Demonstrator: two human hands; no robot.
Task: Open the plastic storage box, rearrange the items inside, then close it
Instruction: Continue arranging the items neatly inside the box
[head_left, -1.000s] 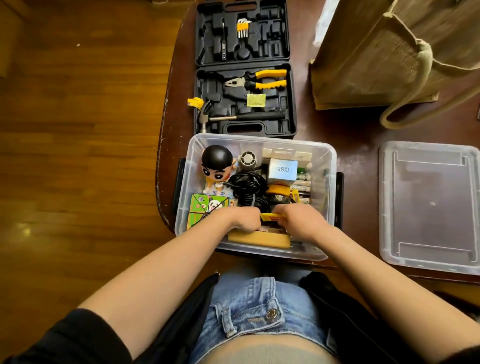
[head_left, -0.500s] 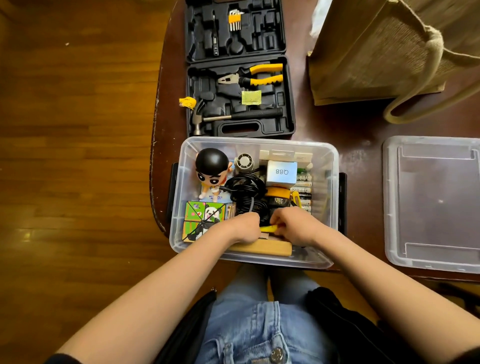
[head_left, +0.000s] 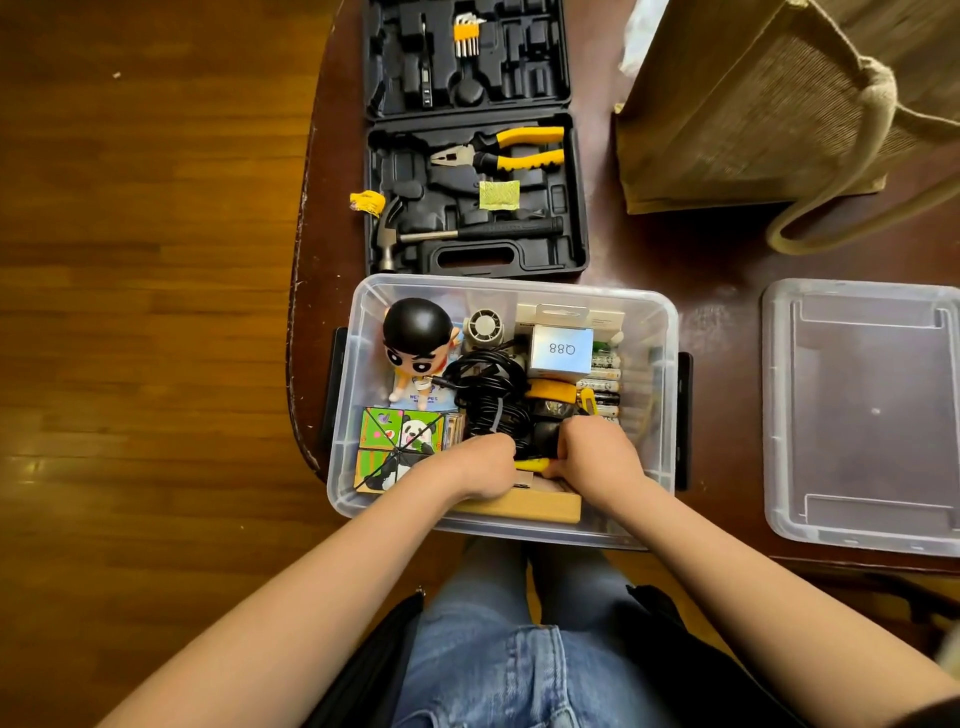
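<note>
Head view shows your left hand (head_left: 480, 466) and right hand (head_left: 597, 451) both down inside the plastic storage box (head_left: 662, 332), at its near side, knuckles up and fingers curled under. Between them a slim yellow object (head_left: 531, 464) spans the gap, and each hand grasps one end of it; what the object is you cannot tell, since your fingers cover most of it. Just under your hands lies a flat wooden block (head_left: 530, 505) against the near wall.

Left of your left hand sit panda picture cubes (head_left: 397, 444), and beyond them, in the far left corner, a black-haired figurine (head_left: 418, 343). A coil of black cable (head_left: 488, 389) lies in the middle of the box, just beyond your knuckles. Farther on are a small round fan (head_left: 484, 327) and a white carton marked Q88 (head_left: 561, 351), with a row of batteries (head_left: 605, 382) toward the right wall.

The box stands open at the near left corner of a dark table (head_left: 727, 260). Its clear lid (head_left: 862, 410) lies flat on the table, well apart to the right. Beyond the box, touching its far rim, an open black tool case (head_left: 576, 249) holds yellow-handled pliers (head_left: 511, 150), a hammer (head_left: 457, 234) and a set of hex keys (head_left: 466, 36). A burlap bag (head_left: 753, 104) stands at the far right.
</note>
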